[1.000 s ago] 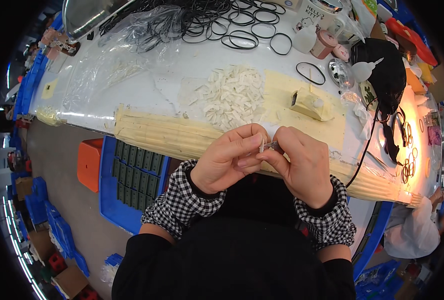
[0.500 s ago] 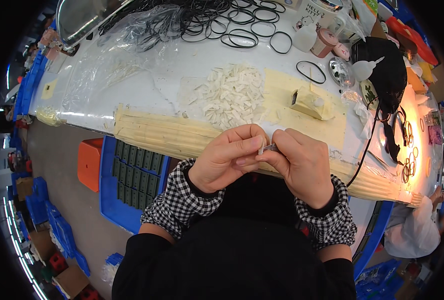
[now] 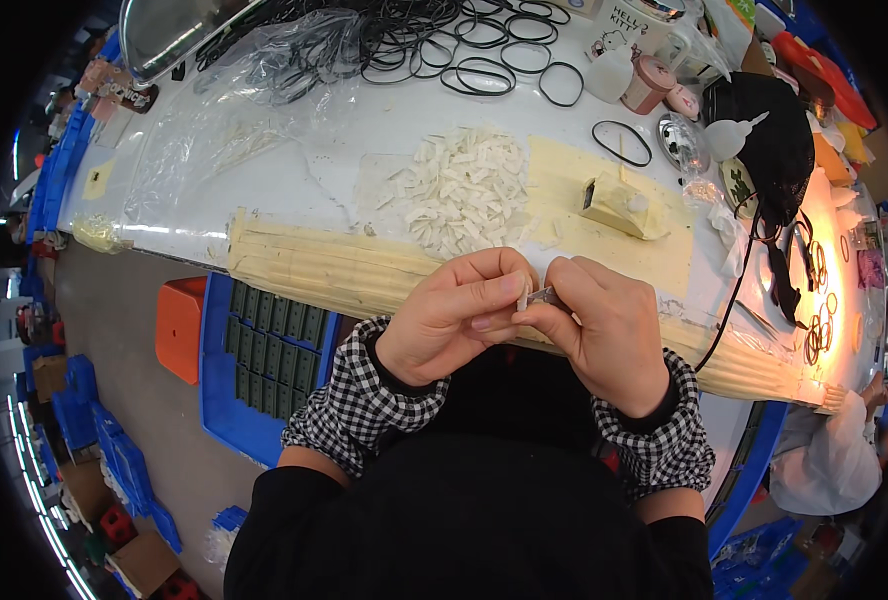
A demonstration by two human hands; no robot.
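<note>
My left hand (image 3: 451, 312) is closed, pinching a small whitish strip (image 3: 524, 299) between thumb and forefinger. Against it, my right hand (image 3: 609, 330) grips a small thin grey metal piece (image 3: 543, 296), possibly a blade; most of it is covered by the fingers. The two hands almost meet above the front edge of the table. Just beyond them lies a loose pile of small off-white strips (image 3: 469, 188). To its right, a tape-wrapped yellowish block (image 3: 619, 208) sits on a yellow sheet (image 3: 564, 165).
Black rubber rings (image 3: 479, 77) and a clear plastic bag (image 3: 309, 55) lie at the back. A black mesh bag (image 3: 764, 140) and a lit lamp area are at right. Below left stand an orange stool (image 3: 178, 330) and a blue crate (image 3: 226, 400) of dark green parts.
My hands stay in nearly the same place, with only a slight shift of the right fingers and the grey piece. The shiny oval-rimmed object at the far left has moved slightly right.
</note>
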